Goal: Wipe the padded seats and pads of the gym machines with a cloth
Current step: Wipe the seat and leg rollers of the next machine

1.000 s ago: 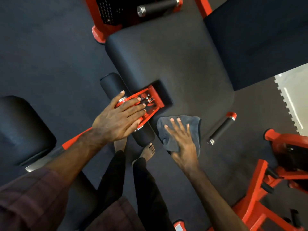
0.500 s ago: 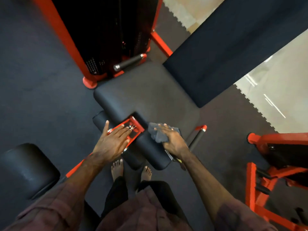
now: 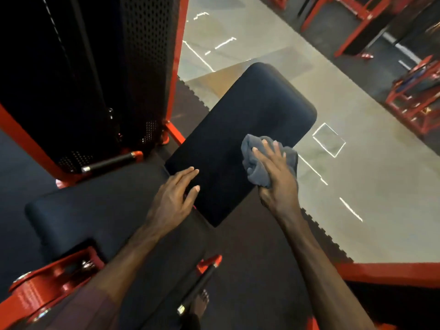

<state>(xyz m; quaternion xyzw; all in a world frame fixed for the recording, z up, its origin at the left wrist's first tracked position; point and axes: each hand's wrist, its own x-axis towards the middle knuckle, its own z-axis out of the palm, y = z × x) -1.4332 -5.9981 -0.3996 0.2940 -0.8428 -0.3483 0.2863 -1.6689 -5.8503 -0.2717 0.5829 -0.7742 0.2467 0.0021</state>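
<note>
A long black back pad (image 3: 240,129) slopes up and away from me. Below it lies the wide black seat pad (image 3: 95,210) of the same machine. A bunched grey cloth (image 3: 256,172) sits on the right edge of the back pad. My right hand (image 3: 277,177) holds it from above, fingers spread over it and thumb tucked under. My left hand (image 3: 173,198) rests with straight fingers on the lower left corner of the back pad, where it meets the seat.
The black perforated weight stack housing (image 3: 95,75) with its red frame stands at the left. Two black handles (image 3: 112,161) (image 3: 200,287) flank the seat. A red lever bracket (image 3: 52,279) is at bottom left. More red frames (image 3: 414,98) stand across the pale floor.
My view has risen from the roller pad to the back pad. My right hand carried the cloth up from the roller. My left hand left the red bracket and went to the back pad.
</note>
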